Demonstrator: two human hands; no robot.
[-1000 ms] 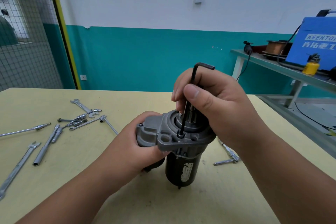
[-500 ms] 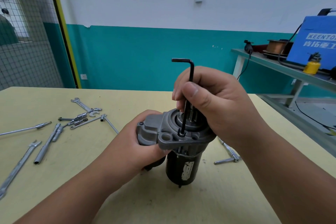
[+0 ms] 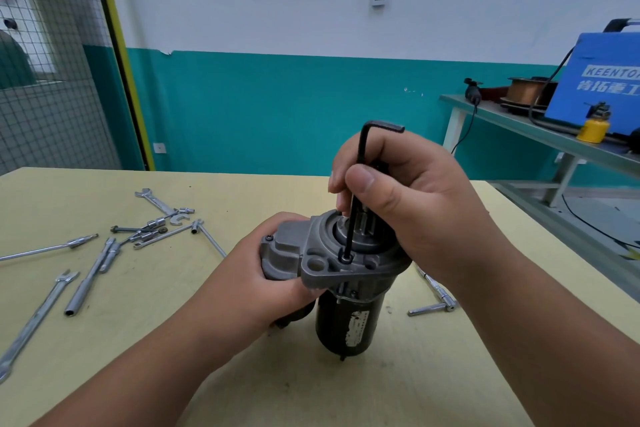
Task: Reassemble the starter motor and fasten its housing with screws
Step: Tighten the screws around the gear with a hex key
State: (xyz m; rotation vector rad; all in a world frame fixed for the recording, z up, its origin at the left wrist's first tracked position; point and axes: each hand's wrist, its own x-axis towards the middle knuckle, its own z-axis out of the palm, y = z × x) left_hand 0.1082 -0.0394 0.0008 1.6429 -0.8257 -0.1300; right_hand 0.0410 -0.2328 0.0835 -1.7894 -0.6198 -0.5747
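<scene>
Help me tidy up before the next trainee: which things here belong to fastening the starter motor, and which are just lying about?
In the job: starter motor, hex key in its screw, left hand, right hand.
Lying about: spanners and socket bars, T-handle tool, oil can, blue welder.

Matt grey cast metal on the housing (image 3: pixel 332 279); dull black metal for the hex key (image 3: pixel 350 232); bright polished chrome on the wrenches (image 3: pixel 40 315) at left; smooth matt counter (image 3: pixel 346 392).

Starter motor (image 3: pixel 349 319) upright mid-counter (image 3: pixel 415 392), hex key (image 3: pixel 350 229) standing on top, wrenches (image 3: pixel 90 277) at nine o'clock, T-handle wrench (image 3: pixel 429 309) at three o'clock.
</scene>
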